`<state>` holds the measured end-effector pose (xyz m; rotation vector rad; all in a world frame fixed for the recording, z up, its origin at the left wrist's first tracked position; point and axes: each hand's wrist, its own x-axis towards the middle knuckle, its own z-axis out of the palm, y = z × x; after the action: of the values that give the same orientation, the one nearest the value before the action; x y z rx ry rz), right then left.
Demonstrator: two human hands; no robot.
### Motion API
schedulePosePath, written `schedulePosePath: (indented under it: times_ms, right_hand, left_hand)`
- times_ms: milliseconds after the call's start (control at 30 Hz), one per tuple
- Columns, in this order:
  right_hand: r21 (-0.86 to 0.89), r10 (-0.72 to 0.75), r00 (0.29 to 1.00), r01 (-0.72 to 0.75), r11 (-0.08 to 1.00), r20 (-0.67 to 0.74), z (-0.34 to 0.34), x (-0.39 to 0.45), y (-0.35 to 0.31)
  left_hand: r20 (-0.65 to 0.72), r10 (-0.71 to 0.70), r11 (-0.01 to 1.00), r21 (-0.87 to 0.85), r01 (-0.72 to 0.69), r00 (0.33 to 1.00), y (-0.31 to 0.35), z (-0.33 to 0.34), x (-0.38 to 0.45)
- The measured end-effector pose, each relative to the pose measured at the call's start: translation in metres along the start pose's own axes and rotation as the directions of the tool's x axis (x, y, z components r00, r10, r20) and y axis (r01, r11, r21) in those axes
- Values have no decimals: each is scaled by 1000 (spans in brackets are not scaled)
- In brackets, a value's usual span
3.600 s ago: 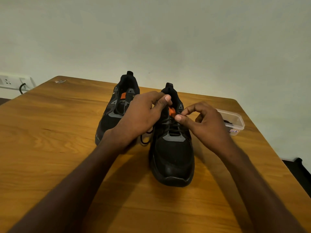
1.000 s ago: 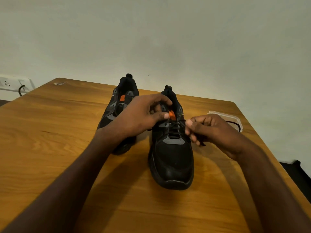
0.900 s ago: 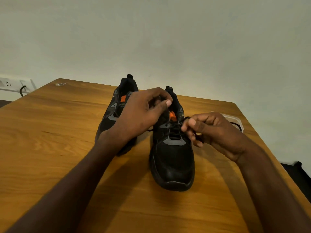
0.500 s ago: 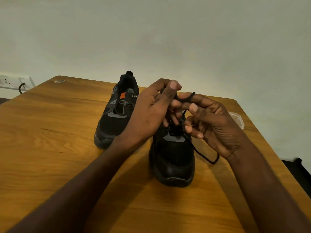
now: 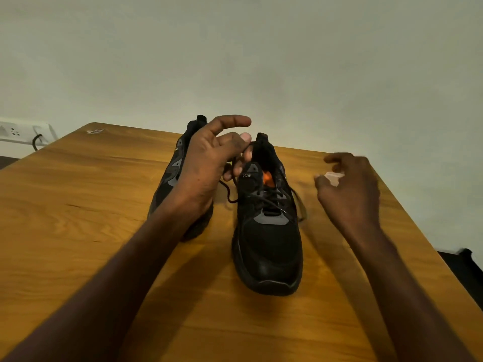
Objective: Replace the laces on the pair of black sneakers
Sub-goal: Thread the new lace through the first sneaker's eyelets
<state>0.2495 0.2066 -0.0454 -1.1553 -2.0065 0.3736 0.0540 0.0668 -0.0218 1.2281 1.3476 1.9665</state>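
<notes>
Wooden table (image 5: pixel 78 231) fills most of the view, pale wall behind, w/ a white socket strip (image 5: pixel 15 130) at far left edge. Two black sneakers stand on it, toes toward the camera. Right sneaker (image 5: pixel 268 239) is nearer, centre of table, betw. both hands; its tongue is pulled up, orange lining showing. Left sneaker (image 5: pixel 172 178) sits farther back, mostly hidden behind left hand (image 5: pixel 209 163). Left hand is just left of right sneaker's collar, thumb and fingers pinching the black lace (image 5: pixel 228 192), which loops down to the eyelets; index finger sticks out straight. Right hand (image 5: pixel 350 189) hovers right of the sneaker, apart from it, fingers loosely curled, holding nothing. Clear plastic container (image 5: pixel 333 176) is mostly hidden behind right hand; contents not visible.
</notes>
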Motion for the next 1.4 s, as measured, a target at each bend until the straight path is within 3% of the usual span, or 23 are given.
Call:
schedulePosePath:
  times_ms: [67,133,200,267,333,400,467,533,600,667,733,867,1100,1167,1233,1300,1400]
  right_hand:
    - [245,-152,987,138,960,40,-1,-4,-15]
    - [532,-250,953,123,838,173,-4,-12,-33]
    - [649,-347,908,119,752,235,-5,-19,-43]
    - [646,-290,936,97,757,201,-2,-20,-43]
    - [620,-33,992,-49,783,120,-2,-15,-35]
    - [551,163,987,-143,822,14,-5,-7,-21]
    - [330,99,990,-61,942,-100,-7,-1,-9]
    - [135,-155,981,170,976,-117,-4,-4,-10]
    - [208,-327,944,330,921,-48,2,-11,-23]
    - [379,-389,920,347,858,38,8,-19,-34]
    - [459,-386,921,324,827,46,13,-24,-38]
    - [518,-246,968,232,823,-43,16,-23,-35]
    - [594,-277,959,190,782,58,13,-23,-39]
    - [516,-241,970,194,834,25,15,-22,-36]
    - [393,-236,972,225,892,-21,17,-22,-33]
    - [333,-235,971,238,912,-52,19,-22,-33]
    - [301,-265,962,274,913,-69,22,-26,-36]
  left_hand:
    - [32,-2,1000,8,2,999,-3,2,-1]
    - [78,-6,1000,20,4,997,-5,5,-2]
    - [129,-15,1000,25,12,992,-6,8,-4]
    - [153,-24,999,25,21,988,-6,10,-5]
    - [143,-32,999,33,27,989,-6,8,-4]
    - [125,-31,999,47,25,992,-7,4,-1]
    - [111,-36,998,56,30,993,-8,2,0]
    - [100,-42,997,68,35,994,-9,3,-1]
    - [109,-38,996,79,30,993,-11,5,-3]
    - [126,-22,997,82,12,992,-12,7,-4]
    - [129,-16,996,85,5,992,-14,8,-4]
    - [139,-6,993,115,-10,990,-15,5,-4]
    - [161,42,958,275,-85,986,-15,7,-5]
    - [160,103,887,432,-164,982,-18,7,-3]
    - [184,181,674,692,-258,966,-20,6,-1]
    - [241,217,476,820,-318,946,-18,2,2]
    - [300,100,498,810,-309,949,-18,-3,5]
